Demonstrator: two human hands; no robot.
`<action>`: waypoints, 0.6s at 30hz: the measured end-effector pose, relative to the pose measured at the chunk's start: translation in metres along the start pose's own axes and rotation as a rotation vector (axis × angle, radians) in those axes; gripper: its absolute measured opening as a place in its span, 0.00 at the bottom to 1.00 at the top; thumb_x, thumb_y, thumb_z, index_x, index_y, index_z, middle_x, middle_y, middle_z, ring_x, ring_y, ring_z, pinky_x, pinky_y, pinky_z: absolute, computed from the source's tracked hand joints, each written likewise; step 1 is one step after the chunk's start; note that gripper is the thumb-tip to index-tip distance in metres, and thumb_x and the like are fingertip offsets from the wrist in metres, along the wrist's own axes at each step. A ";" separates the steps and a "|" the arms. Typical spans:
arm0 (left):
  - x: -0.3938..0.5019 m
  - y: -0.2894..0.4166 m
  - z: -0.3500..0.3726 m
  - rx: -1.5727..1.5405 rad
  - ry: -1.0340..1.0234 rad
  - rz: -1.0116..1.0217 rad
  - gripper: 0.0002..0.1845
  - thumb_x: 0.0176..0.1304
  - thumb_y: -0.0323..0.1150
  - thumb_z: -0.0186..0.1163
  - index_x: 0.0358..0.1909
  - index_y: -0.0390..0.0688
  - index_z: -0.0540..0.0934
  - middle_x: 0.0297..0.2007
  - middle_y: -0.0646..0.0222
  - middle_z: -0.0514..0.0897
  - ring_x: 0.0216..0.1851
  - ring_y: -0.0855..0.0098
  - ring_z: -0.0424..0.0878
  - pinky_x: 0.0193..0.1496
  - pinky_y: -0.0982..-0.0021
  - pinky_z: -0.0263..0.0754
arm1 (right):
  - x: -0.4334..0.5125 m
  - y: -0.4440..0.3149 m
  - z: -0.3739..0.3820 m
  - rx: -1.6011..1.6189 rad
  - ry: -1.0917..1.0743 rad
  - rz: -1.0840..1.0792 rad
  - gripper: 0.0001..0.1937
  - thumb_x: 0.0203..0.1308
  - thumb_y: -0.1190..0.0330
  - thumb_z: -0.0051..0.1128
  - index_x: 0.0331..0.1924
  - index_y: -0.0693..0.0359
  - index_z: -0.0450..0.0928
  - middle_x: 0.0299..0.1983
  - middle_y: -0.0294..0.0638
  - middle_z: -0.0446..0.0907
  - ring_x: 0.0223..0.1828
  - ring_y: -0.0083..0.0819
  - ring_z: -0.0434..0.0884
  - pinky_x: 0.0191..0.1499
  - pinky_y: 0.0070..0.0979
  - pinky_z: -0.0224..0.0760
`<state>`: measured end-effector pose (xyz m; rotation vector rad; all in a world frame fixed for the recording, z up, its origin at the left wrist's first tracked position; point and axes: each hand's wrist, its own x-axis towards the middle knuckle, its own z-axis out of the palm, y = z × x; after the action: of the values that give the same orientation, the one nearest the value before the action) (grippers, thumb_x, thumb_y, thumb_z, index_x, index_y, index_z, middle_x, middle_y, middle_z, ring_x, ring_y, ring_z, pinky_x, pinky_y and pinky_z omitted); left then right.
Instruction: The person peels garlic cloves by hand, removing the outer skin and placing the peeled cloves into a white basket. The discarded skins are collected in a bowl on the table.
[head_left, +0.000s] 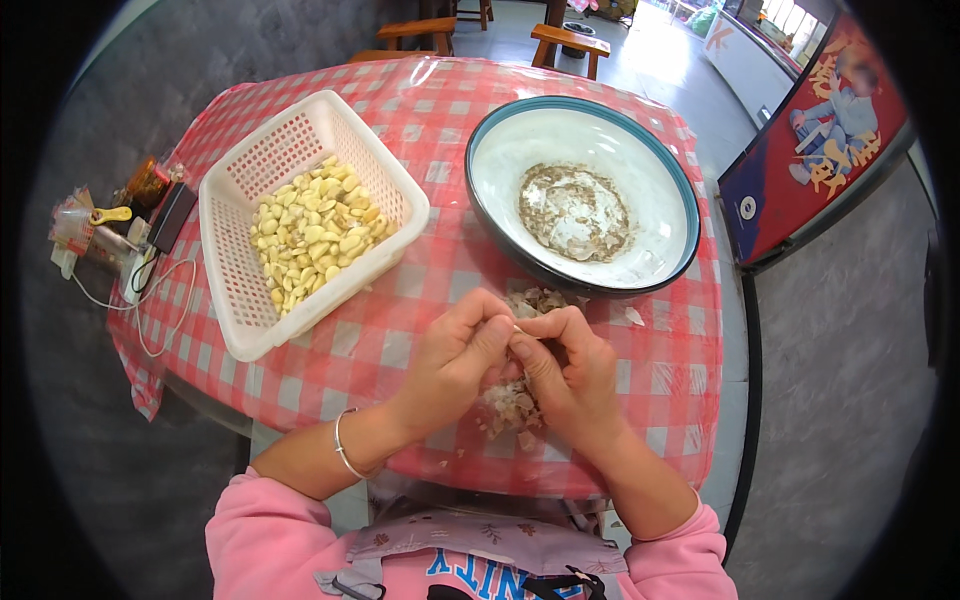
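Observation:
My left hand (469, 356) and my right hand (566, 367) meet fingertip to fingertip over the table, pinching a small pale piece (517, 330), perhaps a garlic clove, mostly hidden by the fingers. Papery garlic skins (514, 409) lie in a loose heap beneath and between the hands, with more skins (536, 300) just beyond them. Left of the hands, a white perforated plastic basket (225, 225) holds many peeled garlic cloves (319, 225). Beyond my right hand stands a large white enamel basin (645, 142) with a blue rim, brownish residue and bits of skin on its bottom.
A red-and-white checked cloth under clear plastic covers the table (360, 382). At its left edge are a white cable (187, 307), a dark box (172, 217) and a jar (148, 182). Wooden stools (570, 39) stand beyond the far edge. A red poster panel (814, 135) is at the right.

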<state>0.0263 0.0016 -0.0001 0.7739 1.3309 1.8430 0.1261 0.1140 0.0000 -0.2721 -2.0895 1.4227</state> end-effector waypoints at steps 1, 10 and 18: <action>0.000 -0.003 0.000 -0.047 0.007 -0.003 0.09 0.74 0.35 0.48 0.38 0.40 0.70 0.22 0.77 0.71 0.21 0.86 0.66 0.24 0.82 0.64 | -0.001 -0.002 0.001 -0.014 -0.021 -0.002 0.05 0.63 0.76 0.57 0.38 0.69 0.74 0.29 0.41 0.82 0.28 0.21 0.81 0.29 0.19 0.73; -0.002 -0.003 0.005 -0.454 0.121 -0.225 0.10 0.73 0.38 0.47 0.36 0.43 0.69 0.23 0.73 0.72 0.19 0.81 0.67 0.20 0.79 0.61 | 0.002 -0.005 0.003 -0.334 0.063 -0.354 0.05 0.64 0.74 0.57 0.36 0.67 0.73 0.25 0.39 0.79 0.25 0.23 0.79 0.26 0.21 0.71; 0.005 0.010 -0.003 -0.485 0.041 -0.397 0.12 0.72 0.39 0.46 0.38 0.41 0.71 0.27 0.68 0.75 0.19 0.79 0.68 0.17 0.79 0.61 | 0.008 0.002 -0.003 0.332 0.162 0.187 0.09 0.68 0.67 0.52 0.36 0.65 0.71 0.21 0.32 0.72 0.22 0.15 0.70 0.24 0.15 0.62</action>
<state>0.0196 0.0022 0.0086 0.1993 0.9170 1.7534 0.1209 0.1205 0.0017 -0.4394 -1.7015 1.7670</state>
